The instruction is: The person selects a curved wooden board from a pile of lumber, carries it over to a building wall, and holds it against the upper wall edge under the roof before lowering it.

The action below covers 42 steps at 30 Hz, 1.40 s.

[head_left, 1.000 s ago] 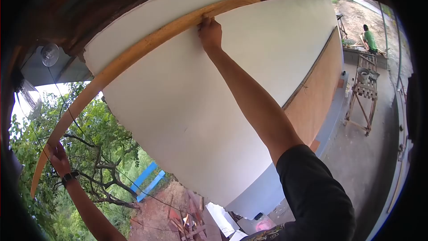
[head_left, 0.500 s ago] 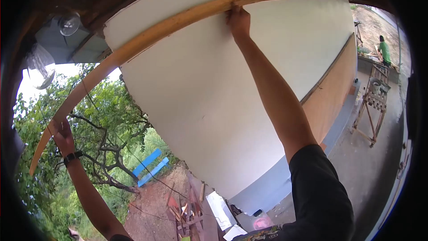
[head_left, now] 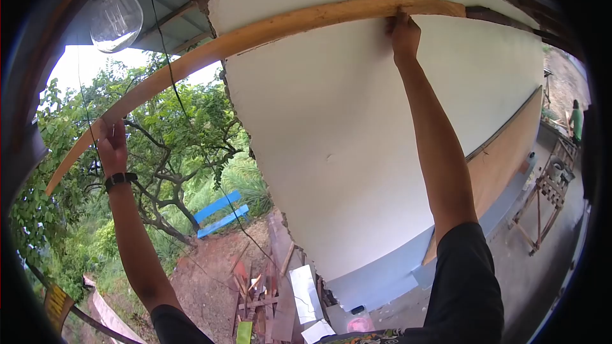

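A long wooden board [head_left: 280, 25] runs across the top of the view, lying along the white wall [head_left: 338, 108] and reaching out past its broken left edge. My left hand [head_left: 113, 148], with a dark band at the wrist, is raised and closed on the board's free part near its left end. Up near the right end, my right hand [head_left: 406, 38] pinches the lower edge, arm stretched high. A dark beam [head_left: 500, 16] continues beyond the board's right end. The fingertips of both hands are partly hidden.
Clear glass bulbs [head_left: 116, 18] and a dark wire [head_left: 175, 86] hang at upper left. A blue bench [head_left: 220, 215] and scrap wood [head_left: 258, 302] are below. Rightward stand a wooden trestle [head_left: 542, 200] and a person in green [head_left: 577, 121].
The view has swung left, so the board, wall and both arms appear farther right. Both hands keep their hold, and the board still lies along the wall.
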Each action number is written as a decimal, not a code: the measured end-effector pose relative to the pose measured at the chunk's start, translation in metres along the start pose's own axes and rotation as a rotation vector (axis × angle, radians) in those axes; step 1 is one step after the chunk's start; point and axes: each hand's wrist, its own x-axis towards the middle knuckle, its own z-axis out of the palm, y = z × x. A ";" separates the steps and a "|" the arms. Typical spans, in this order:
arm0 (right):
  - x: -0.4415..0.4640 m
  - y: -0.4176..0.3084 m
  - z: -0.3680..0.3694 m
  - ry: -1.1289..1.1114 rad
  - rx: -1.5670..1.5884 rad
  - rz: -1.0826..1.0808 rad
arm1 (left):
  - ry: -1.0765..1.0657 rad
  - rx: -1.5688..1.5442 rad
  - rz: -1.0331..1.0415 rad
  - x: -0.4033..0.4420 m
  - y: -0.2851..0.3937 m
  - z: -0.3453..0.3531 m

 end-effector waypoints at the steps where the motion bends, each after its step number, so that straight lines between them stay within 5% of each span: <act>1: 0.001 0.001 -0.001 0.001 -0.015 0.003 | 0.001 0.001 0.000 0.000 0.000 0.000; 27: 0.005 0.014 0.003 0.036 0.024 -0.080 | 0.095 0.071 0.009 -0.010 0.003 0.013; 39: 0.005 0.009 -0.001 0.046 -0.008 -0.072 | 0.008 0.084 0.000 0.027 0.003 -0.040; 42: 0.004 0.006 -0.001 0.047 -0.042 -0.080 | -0.063 0.326 0.142 0.038 0.000 -0.059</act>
